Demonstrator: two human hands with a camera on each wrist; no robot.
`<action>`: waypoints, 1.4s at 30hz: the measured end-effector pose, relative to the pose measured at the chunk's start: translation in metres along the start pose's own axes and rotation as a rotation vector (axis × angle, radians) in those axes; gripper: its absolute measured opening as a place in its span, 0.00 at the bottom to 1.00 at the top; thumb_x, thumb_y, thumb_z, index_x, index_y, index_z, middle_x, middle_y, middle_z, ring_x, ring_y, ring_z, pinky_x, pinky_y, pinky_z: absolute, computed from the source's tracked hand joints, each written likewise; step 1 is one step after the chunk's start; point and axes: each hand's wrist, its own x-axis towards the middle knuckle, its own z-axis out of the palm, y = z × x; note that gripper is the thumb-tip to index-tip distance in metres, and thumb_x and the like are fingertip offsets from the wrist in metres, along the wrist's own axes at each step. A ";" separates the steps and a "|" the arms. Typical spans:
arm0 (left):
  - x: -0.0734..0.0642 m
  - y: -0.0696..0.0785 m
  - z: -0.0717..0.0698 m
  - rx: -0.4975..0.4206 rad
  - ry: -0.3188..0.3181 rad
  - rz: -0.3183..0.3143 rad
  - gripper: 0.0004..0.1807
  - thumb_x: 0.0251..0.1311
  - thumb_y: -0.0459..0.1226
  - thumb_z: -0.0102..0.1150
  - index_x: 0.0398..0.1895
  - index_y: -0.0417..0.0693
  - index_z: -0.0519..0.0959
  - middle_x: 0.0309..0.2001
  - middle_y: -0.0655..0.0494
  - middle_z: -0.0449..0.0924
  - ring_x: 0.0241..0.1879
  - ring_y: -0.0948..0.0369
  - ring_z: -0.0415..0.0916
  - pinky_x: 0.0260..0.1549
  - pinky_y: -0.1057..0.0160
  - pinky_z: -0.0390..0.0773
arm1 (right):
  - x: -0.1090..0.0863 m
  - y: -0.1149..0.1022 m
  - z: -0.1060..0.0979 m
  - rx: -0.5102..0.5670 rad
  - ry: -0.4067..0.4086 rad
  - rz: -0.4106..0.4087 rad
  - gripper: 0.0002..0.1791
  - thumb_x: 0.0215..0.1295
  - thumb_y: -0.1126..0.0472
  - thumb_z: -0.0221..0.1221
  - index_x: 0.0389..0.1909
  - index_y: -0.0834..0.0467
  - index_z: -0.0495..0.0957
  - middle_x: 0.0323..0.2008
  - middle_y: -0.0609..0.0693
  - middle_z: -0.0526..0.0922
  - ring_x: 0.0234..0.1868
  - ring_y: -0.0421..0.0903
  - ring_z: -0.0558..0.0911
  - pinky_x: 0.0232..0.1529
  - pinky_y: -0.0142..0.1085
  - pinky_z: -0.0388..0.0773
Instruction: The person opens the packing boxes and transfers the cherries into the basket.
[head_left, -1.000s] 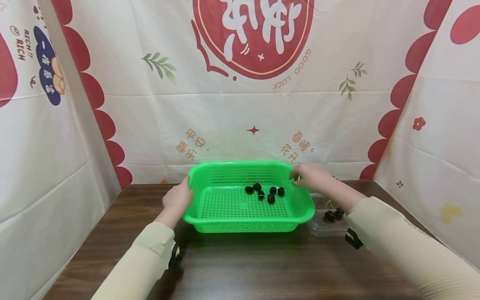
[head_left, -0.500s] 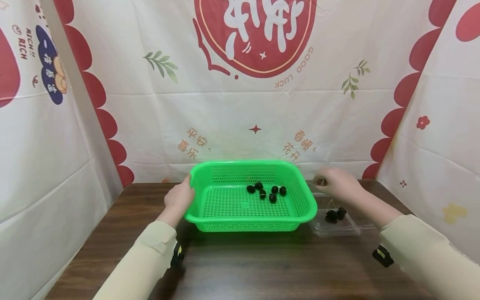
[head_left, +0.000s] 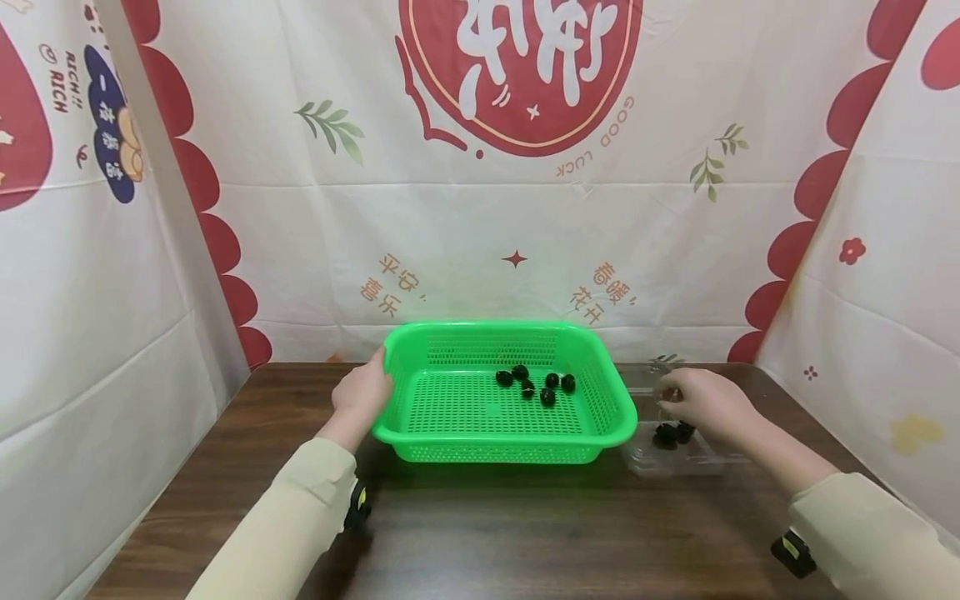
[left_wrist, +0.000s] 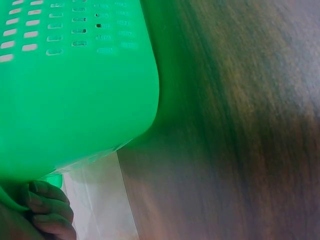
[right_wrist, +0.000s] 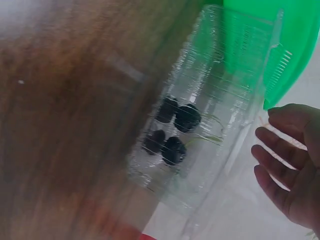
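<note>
A green plastic basket [head_left: 495,452] with slotted walls stands on the table. My left hand [head_left: 362,392] grips its left rim; the left wrist view shows curled fingers [left_wrist: 50,207] at the edge. Several dark cherries [head_left: 547,397] lie inside, right of its middle. To the basket's right sits a clear plastic box [head_left: 675,462] with dark cherries [right_wrist: 174,151] in it, thin green stems attached. My right hand [head_left: 708,404] hovers at this box, partly covering it in the head view. In the right wrist view its fingers are spread, loosely bent and hold nothing.
A dark wood-grain table [head_left: 480,533] carries both containers. Behind it hangs a white printed cloth [head_left: 480,217], with more cloth along both sides. The box stands close against the basket's right end.
My right hand has moved right and down from over the basket's right rim to the clear box. The left hand stays on the basket rim; the cherries in the basket have not moved.
</note>
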 end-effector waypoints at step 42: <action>-0.001 0.000 -0.001 -0.015 -0.012 -0.001 0.32 0.70 0.37 0.42 0.77 0.51 0.54 0.44 0.40 0.80 0.30 0.51 0.76 0.21 0.54 0.70 | -0.005 0.029 0.027 -0.013 0.005 0.118 0.03 0.56 0.59 0.68 0.27 0.53 0.85 0.22 0.42 0.78 0.23 0.40 0.69 0.24 0.39 0.67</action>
